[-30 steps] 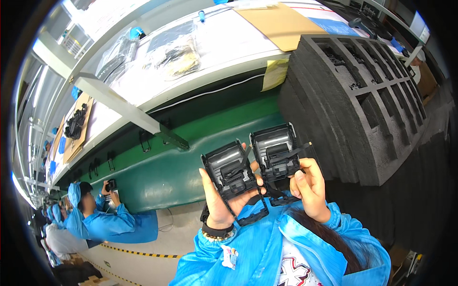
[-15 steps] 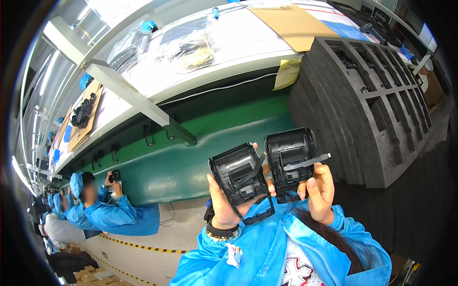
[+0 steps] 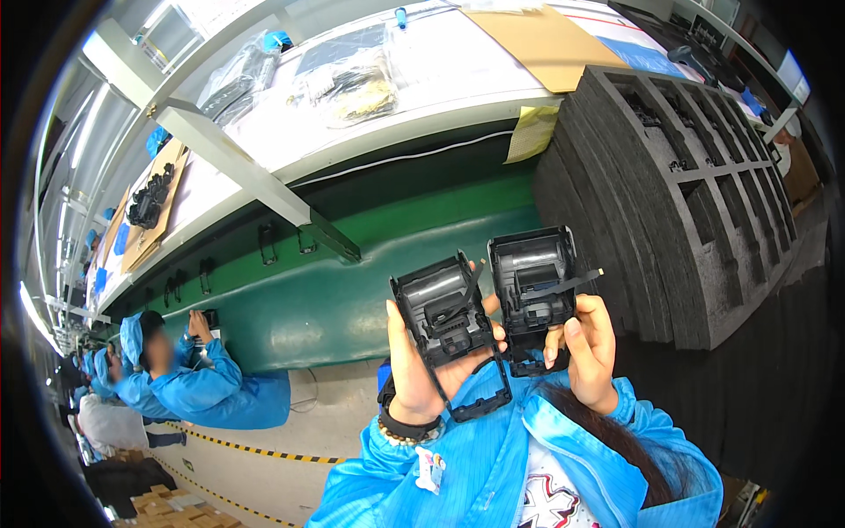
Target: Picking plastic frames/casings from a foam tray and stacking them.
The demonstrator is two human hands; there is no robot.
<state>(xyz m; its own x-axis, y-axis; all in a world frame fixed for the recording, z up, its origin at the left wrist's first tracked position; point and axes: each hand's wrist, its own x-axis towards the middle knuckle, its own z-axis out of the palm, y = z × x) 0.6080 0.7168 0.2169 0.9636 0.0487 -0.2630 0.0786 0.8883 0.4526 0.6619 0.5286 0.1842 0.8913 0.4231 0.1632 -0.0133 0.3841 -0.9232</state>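
In front of my chest I hold two similar black plastic housings, each with a shiny curved trough and an open frame hanging from its lower end. My left hand (image 3: 412, 374) is closed round the sides of the left housing (image 3: 436, 299), its thumb along the outer edge. The right housing (image 3: 531, 264) stands beside it, gripped low by my right hand (image 3: 590, 352) with bent fingers. From the right housing a flat dark ribbon cable (image 3: 572, 283) sticks out to the right; a similar dark strip (image 3: 473, 290) rises from the left one. The fingers behind the housings are partly hidden.
Black foam trays (image 3: 607, 211) with slots stand stacked at the right, a few dark parts inside. A white bench (image 3: 458, 66) with bagged parts runs across the back, above a green surface (image 3: 308, 308). At left, a co-worker in a blue smock (image 3: 198, 387) handles something.
Both housings have tipped slightly, so their inner troughs face me more squarely. The right ribbon cable now points a little lower in brightness and sits higher. The co-worker's hands have shifted.
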